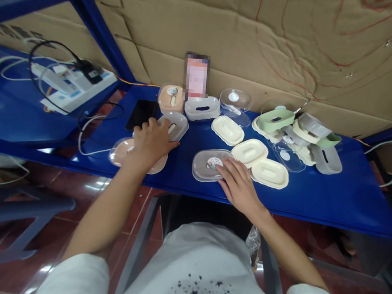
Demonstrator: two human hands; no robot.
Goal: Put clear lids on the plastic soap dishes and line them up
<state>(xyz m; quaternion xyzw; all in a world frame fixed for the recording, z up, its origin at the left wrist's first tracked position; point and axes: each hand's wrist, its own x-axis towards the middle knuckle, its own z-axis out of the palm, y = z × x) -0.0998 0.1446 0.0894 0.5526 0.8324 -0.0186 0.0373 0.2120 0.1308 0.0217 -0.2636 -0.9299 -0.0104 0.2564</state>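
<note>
My left hand (151, 141) reaches over a pinkish clear lid (120, 153) and its fingers curl on the near edge of a grey soap-dish tray (177, 124). My right hand (238, 186) lies flat with fingers stretched out on the right edge of a clear grey lid (204, 165) that bears a round sticker. Three cream trays (249, 151) lie just beyond the right hand on the blue shelf (330, 196).
A black phone (141, 113) lies left of the grey tray. An upright phone (196, 75) leans on the cardboard wall behind peach (171, 98) and grey boxes (202, 108). Several green, grey and clear dish parts (300, 134) pile at right. A power strip (71, 84) with cables sits at left.
</note>
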